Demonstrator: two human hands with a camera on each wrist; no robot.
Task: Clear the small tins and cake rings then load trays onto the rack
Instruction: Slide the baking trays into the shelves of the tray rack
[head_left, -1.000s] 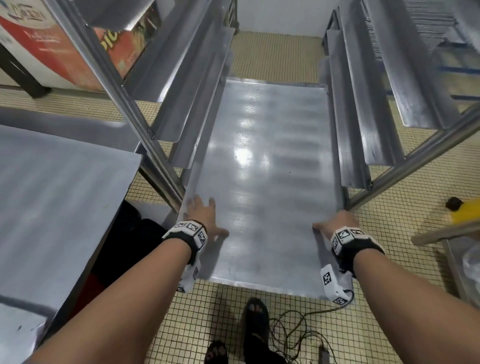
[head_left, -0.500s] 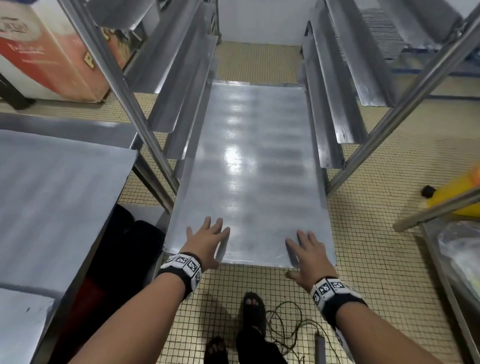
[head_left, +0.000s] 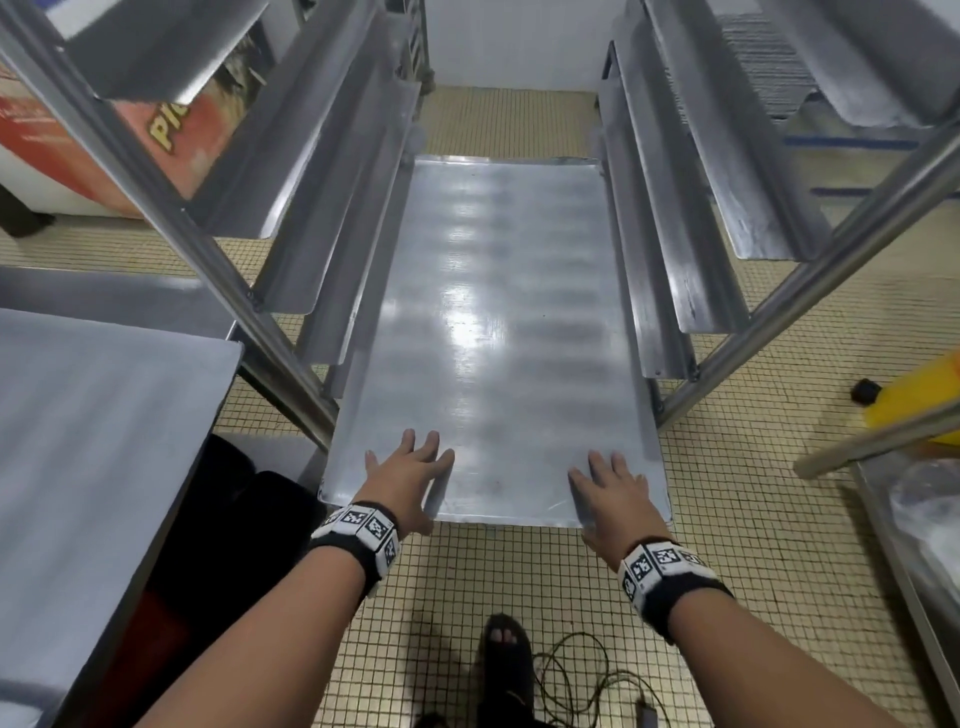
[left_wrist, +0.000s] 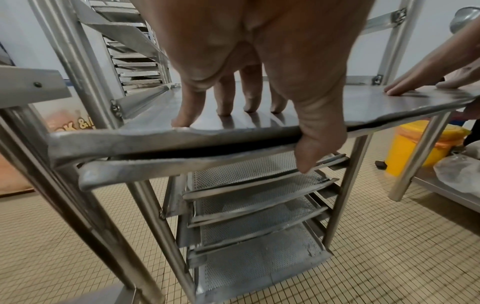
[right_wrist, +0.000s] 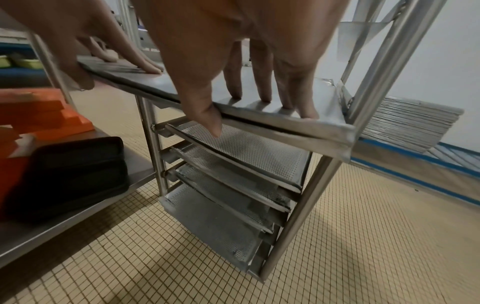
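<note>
Lower centre-left: left hand (head_left: 402, 478) flat on near corner of the tray (head_left: 493, 312), fingers straight, thumb over the rim. Centre: tray lying lengthwise up the frame between rack rails (head_left: 353, 270), near end jutting out. Lower centre-right: right hand (head_left: 613, 493) flat likewise, equally near.

The tray (head_left: 493, 322) is dull silver-grey, crossed by pale bands of glare. The rack (head_left: 810, 280) is the same bare steel colour. The lower trays (left_wrist: 249, 170) are grey, dotted all over with fine holes. The floor (head_left: 779, 519) is small beige squares with dark grout. The wristbands (head_left: 363, 525) are black, with white blocks bearing black square codes. The bin (left_wrist: 415, 148) is yellow.
</note>
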